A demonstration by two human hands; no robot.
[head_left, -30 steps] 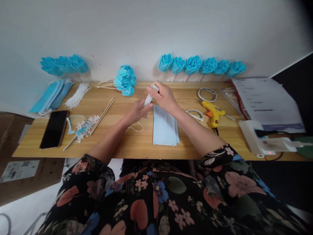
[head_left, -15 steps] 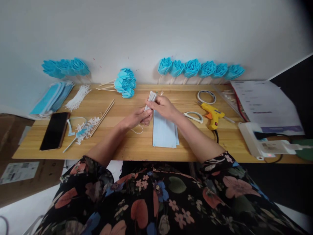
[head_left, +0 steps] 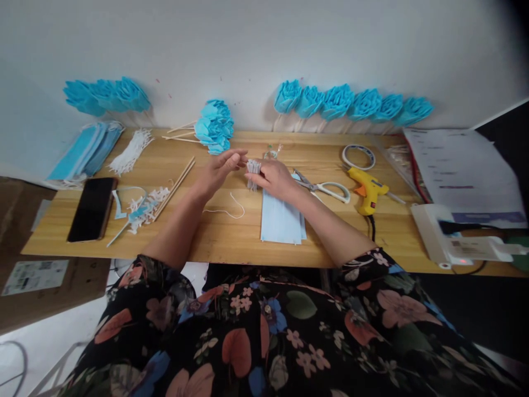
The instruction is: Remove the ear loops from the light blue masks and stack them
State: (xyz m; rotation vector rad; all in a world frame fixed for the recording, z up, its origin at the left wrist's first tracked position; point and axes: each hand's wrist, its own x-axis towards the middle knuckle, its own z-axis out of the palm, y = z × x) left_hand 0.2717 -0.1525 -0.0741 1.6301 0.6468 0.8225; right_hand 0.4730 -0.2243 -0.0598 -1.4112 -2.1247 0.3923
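Note:
My right hand (head_left: 273,177) pinches a folded, pleated white mask piece (head_left: 253,168) and holds it upright over the wooden table (head_left: 215,237). My left hand (head_left: 217,170) hovers just left of it, fingers stretched out and apart, holding nothing. Below my right hand lies a flat stack of light blue masks (head_left: 282,220). A loose white elastic loop (head_left: 226,209) rests on the wood under my left wrist.
White scissors (head_left: 326,189), a yellow glue gun (head_left: 367,190) and a tape roll (head_left: 359,157) lie to the right. Blue mask flowers (head_left: 351,103) line the wall. On the left are a phone (head_left: 91,208), wooden sticks (head_left: 177,182), mask scraps (head_left: 142,207) and stacked masks (head_left: 85,154).
My left hand has let go of the folded piece and opened, moving up and left. My right hand lowered the piece toward the table. The view shifted slightly.

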